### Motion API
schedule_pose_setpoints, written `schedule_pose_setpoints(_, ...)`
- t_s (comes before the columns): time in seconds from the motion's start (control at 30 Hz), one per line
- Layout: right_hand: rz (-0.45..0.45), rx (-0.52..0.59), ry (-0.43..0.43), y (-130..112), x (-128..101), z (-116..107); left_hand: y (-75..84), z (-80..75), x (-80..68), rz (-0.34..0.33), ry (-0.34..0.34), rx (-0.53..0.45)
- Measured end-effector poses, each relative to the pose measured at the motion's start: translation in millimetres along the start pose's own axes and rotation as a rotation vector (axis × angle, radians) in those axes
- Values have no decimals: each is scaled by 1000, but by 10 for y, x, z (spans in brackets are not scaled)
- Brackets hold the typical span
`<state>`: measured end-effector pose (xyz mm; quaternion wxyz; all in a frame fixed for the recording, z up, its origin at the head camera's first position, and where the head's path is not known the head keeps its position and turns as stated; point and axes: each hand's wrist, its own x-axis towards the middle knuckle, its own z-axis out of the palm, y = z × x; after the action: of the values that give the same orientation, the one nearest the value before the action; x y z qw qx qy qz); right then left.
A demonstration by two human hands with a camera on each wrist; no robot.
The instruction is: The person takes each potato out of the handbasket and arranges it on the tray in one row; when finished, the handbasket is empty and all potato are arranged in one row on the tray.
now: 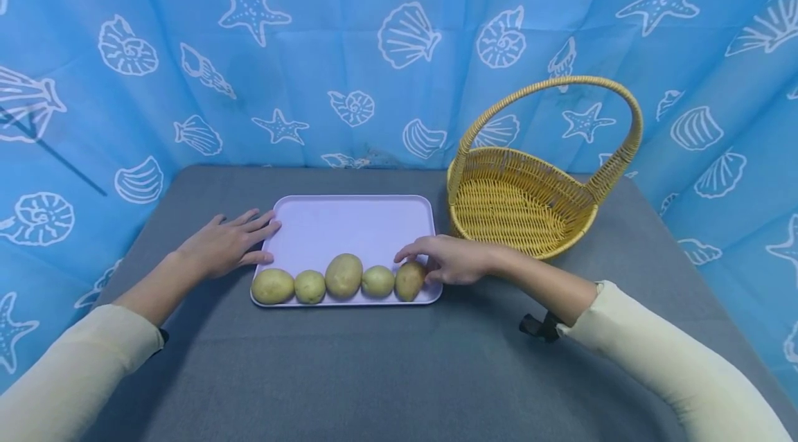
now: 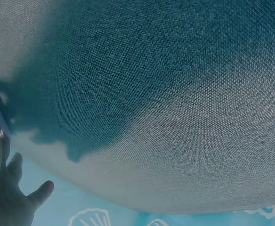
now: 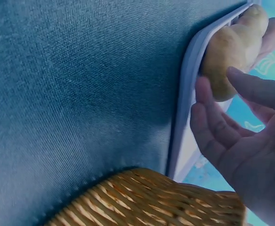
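A: Where are the potatoes?

B: Five sit in a row along the near edge of the lilac tray [image 1: 349,220]. The right hand [image 1: 451,260] reaches for the end potato [image 1: 409,280] at the tray's right corner; its fingers [image 3: 213,123] are loosely spread around it, only just touching, no firm hold yet.

A: And the other hand?

B: The left hand [image 1: 221,246] lies flat at the tray's left edge, fingers straight, likely steadying it. The wicker basket [image 1: 520,203] stands just right of the tray on the counter [image 1: 386,366], within easy reach.

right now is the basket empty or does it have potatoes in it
Empty: the basket shows only bare wicker inside, and all five potatoes lie on the tray.
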<state>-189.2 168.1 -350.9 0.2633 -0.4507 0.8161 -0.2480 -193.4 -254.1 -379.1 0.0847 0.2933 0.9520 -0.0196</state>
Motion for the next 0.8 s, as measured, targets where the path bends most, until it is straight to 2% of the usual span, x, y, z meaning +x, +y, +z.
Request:
schedule_pose_setpoints(0.1, -13, -12, 40, -66, -116, -21, 5, 13, 7, -1, 1, -4)
schedule_pose_setpoints(0.23, -20, -27, 150, -167, -386, -117, 18, 14, 9, -2, 1, -16)
schedule_pose_setpoints(0.37, 17, -39, 288, -224, -766, -258, 33, -9, -13, -7, 4, -44)
schedule_pose_setpoints(0.53, 69, -101, 452, -132, -1296, -384, 21, -3, -36, -17, 18, -60)
schedule_pose_setpoints(0.67, 185, -227, 560, 27, -1711, -460, -8, 30, -55, -38, 22, -68)
schedule_pose_setpoints(0.73, 294, -269, 562, 124, -1914, -511, -17, 40, -59, -52, 23, -78)
schedule_pose_setpoints(0.8, 435, -282, 515, 234, -2097, -577, -32, 50, -62, -63, 29, -77)
